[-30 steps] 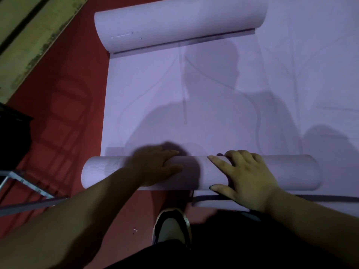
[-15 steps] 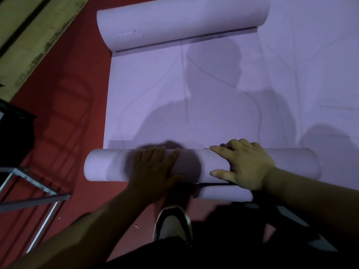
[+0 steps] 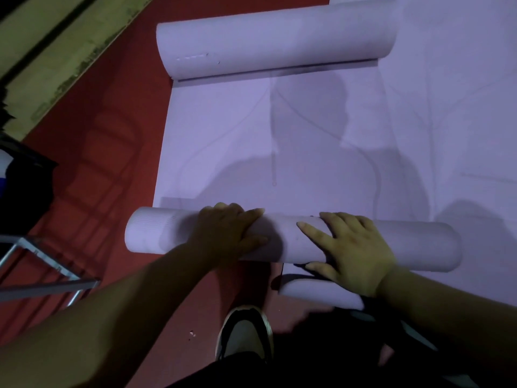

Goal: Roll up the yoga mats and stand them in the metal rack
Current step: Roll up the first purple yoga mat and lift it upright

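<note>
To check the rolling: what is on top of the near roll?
Two hands rest on the roll: left hand, right hand. The roll's surface beneath them is covered.

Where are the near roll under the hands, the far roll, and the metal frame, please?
near roll (image 3: 156,233): head view, on its bare left end.
far roll (image 3: 279,43): head view, on the middle of its top surface.
metal frame (image 3: 56,286): head view, on its near horizontal bar.
</note>
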The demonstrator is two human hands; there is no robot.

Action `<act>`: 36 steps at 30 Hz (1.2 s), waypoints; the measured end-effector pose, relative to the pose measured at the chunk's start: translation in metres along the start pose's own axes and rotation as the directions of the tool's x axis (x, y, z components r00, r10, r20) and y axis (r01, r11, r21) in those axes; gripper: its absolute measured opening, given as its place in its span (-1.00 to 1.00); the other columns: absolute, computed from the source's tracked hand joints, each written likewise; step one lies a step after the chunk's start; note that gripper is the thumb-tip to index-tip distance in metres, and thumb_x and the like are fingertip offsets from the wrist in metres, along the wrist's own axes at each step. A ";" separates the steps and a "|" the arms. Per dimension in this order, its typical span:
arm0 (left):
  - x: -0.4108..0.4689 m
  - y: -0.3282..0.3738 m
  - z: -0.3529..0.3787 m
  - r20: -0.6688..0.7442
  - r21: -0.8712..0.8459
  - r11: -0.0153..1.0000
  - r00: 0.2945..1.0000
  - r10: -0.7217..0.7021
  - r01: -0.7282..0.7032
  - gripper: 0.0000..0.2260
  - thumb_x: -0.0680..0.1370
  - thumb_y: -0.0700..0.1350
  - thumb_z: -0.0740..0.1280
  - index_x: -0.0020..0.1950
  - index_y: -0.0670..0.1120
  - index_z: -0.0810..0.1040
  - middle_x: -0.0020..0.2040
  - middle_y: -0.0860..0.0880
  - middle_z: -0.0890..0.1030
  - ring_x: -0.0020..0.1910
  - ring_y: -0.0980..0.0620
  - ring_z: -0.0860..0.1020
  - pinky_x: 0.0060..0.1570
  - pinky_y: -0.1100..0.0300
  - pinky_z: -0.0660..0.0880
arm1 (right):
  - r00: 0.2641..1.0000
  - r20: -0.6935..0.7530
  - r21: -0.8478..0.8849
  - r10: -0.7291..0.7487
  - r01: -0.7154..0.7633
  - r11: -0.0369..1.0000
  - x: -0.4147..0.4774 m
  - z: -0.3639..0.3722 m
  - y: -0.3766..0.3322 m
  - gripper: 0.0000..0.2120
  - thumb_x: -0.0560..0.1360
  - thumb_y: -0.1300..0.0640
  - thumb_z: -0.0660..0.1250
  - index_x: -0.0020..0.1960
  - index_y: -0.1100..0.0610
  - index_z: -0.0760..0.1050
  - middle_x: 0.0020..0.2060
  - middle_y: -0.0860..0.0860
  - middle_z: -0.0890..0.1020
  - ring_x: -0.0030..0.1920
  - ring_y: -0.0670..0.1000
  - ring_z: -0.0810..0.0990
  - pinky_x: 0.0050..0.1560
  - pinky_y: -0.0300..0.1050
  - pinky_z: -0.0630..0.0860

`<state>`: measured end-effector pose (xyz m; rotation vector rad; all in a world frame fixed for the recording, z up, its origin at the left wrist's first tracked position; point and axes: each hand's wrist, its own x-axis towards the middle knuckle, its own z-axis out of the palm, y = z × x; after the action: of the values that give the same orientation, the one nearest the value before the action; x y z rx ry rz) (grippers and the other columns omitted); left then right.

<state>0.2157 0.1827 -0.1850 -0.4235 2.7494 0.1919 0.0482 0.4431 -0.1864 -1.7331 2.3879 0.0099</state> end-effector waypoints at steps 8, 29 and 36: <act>0.010 0.000 -0.011 0.056 -0.053 0.998 0.998 -0.031 0.034 -0.22 0.41 0.56 -0.19 0.58 0.32 0.13 0.33 0.02 0.50 0.34 -0.11 0.46 0.31 -0.08 0.35 | 0.993 0.113 0.018 0.023 -0.025 1.000 0.020 -0.003 0.016 -0.26 0.49 -0.51 0.10 0.59 -0.22 0.21 0.29 0.06 0.56 0.19 0.19 0.56 0.12 0.14 0.50; 0.032 -0.001 -0.017 -0.005 0.019 0.999 0.999 -0.038 0.038 -0.18 0.33 0.58 -0.09 0.57 0.33 0.15 0.37 0.03 0.49 0.31 -0.11 0.45 0.27 -0.06 0.30 | 0.999 -0.019 -0.041 0.038 -0.039 0.998 0.032 -0.008 0.022 -0.20 0.49 -0.51 0.13 0.57 -0.05 0.35 0.34 0.22 0.52 0.26 0.28 0.52 0.25 0.20 0.43; 0.034 -0.003 -0.019 -0.006 -0.006 0.999 0.999 -0.032 0.032 -0.14 0.32 0.58 -0.12 0.58 0.31 0.21 0.35 0.02 0.51 0.31 -0.12 0.46 0.26 -0.04 0.29 | 0.995 0.041 -0.065 0.086 -0.083 0.994 0.042 -0.006 0.026 -0.21 0.46 -0.53 0.16 0.56 -0.12 0.34 0.29 0.16 0.56 0.21 0.25 0.55 0.18 0.16 0.46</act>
<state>0.1799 0.1675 -0.1797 -0.4708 2.7468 0.1907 0.0106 0.4111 -0.1898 -1.6389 2.4525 0.1355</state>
